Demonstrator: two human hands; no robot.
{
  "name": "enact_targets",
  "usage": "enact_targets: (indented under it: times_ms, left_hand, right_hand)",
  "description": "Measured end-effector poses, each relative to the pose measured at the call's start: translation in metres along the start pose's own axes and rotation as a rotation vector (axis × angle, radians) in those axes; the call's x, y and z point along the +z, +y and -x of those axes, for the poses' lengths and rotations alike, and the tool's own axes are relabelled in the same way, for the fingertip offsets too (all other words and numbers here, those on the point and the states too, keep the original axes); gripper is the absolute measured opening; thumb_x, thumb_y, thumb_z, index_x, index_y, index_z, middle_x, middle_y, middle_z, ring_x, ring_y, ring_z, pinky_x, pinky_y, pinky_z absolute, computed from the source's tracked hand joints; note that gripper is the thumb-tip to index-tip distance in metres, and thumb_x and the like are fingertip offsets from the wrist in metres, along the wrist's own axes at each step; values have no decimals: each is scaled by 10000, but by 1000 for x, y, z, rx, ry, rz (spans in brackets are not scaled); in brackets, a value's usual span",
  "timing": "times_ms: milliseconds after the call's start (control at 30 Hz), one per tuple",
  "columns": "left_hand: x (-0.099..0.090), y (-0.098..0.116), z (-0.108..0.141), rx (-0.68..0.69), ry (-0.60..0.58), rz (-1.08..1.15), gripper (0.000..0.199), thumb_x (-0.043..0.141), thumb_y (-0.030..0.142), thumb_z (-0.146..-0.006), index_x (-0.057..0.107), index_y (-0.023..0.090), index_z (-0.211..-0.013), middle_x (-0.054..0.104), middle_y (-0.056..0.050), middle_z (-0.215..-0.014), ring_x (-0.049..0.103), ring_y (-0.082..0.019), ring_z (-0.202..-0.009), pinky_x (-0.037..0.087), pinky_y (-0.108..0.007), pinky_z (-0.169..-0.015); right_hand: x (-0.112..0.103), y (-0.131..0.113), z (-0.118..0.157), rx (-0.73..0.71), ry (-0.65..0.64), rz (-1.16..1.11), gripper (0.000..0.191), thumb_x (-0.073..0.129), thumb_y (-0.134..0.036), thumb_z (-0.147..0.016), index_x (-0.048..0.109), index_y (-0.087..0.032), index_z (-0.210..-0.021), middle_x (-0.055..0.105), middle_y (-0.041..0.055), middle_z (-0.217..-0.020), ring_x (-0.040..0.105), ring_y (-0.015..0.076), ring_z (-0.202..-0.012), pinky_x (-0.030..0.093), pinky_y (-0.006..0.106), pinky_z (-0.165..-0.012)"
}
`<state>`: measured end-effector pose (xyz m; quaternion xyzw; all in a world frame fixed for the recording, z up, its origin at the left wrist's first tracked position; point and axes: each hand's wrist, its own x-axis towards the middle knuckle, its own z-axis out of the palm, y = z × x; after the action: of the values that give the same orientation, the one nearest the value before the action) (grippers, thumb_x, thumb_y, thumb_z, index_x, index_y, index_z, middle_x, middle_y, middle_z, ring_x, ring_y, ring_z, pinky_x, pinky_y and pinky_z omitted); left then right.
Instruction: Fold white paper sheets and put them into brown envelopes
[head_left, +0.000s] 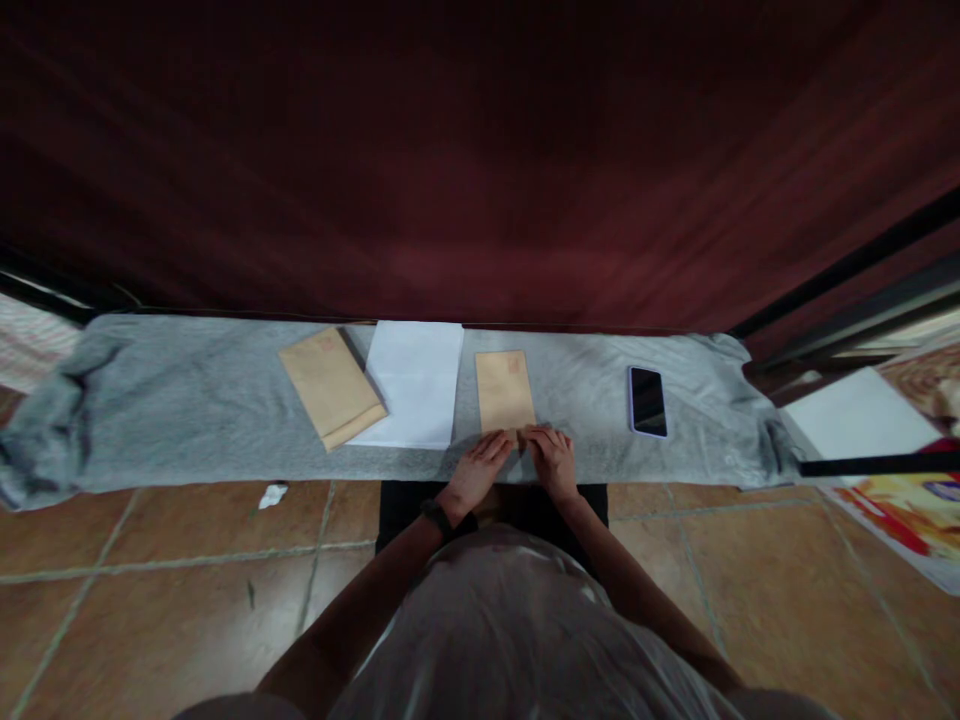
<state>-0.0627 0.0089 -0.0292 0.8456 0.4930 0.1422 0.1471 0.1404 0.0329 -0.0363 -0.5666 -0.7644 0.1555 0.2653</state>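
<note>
A brown paper envelope [504,388] lies on the grey cloth in front of me, with a small reddish print at its upper right corner. Both hands are at its near end. My left hand [481,470] has its fingers closed on the left part of that edge, and my right hand [551,460] pinches the right part. My fingers partly hide the near end, so its fold is hard to make out. Left of it lie white paper sheets [416,385]. A stack of brown envelopes [330,385] overlaps the sheets' left side at a slant.
A phone [648,402] with a light purple edge lies to the right on the grey cloth [187,400]. A dark red panel [480,200] rises behind the cloth. At far right is a white sheet [859,425] beside colourful packaging. A white scrap [273,495] lies on the tiled floor.
</note>
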Motion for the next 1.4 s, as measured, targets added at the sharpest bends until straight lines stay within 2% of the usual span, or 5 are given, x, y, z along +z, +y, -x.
enact_targets:
  times_ms: [267, 400, 833, 1167, 1400]
  left_hand:
    - [7, 12, 19, -61, 40, -69, 620, 475, 217, -929, 393, 103, -1534, 413, -150, -1585, 327, -260, -1503, 271, -451, -1253]
    - [8, 16, 22, -85, 27, -80, 631, 467, 246, -944, 365, 100, -1549, 376, -139, -1605, 279, -259, -1521, 220, -451, -1272]
    - [1, 10, 43, -117, 68, -199, 649, 436, 330, -1006, 266, 78, -1579, 348, -164, -1613, 259, -270, -1527, 236, -466, -1256]
    - [21, 48, 0, -56, -5, -190, 647, 415, 347, -1000, 283, 71, -1570, 301, -144, -1640, 215, -257, -1541, 218, -440, -1262]
    - [10, 25, 19, -149, 7, -189, 633, 420, 355, -998, 321, 81, -1560, 343, -158, -1620, 247, -265, -1533, 255, -445, -1247]
  right_hand:
    - [3, -33, 22, -270, -164, -34, 494, 433, -286, -1036, 431, -183, -1519, 514, 114, -1518, 436, 246, -1429, 309, 481, -1209]
    - [4, -36, 34, -263, -200, 11, 593, 438, -331, -1041, 278, -192, -1596, 418, 119, -1587, 383, 254, -1472, 295, 494, -1229]
    - [-17, 4, 40, -221, -162, 214, 530, 388, -287, -1064, 310, -212, -1582, 445, 82, -1573, 396, 233, -1464, 249, 476, -1234]
    - [-11, 0, 40, -205, -123, 252, 500, 367, -250, -1055, 380, -193, -1552, 483, 87, -1547, 413, 236, -1452, 255, 485, -1226]
    - [-11, -1, 41, -182, -119, 257, 513, 394, -217, -1037, 381, -190, -1549, 462, 73, -1564, 386, 244, -1465, 258, 494, -1230]
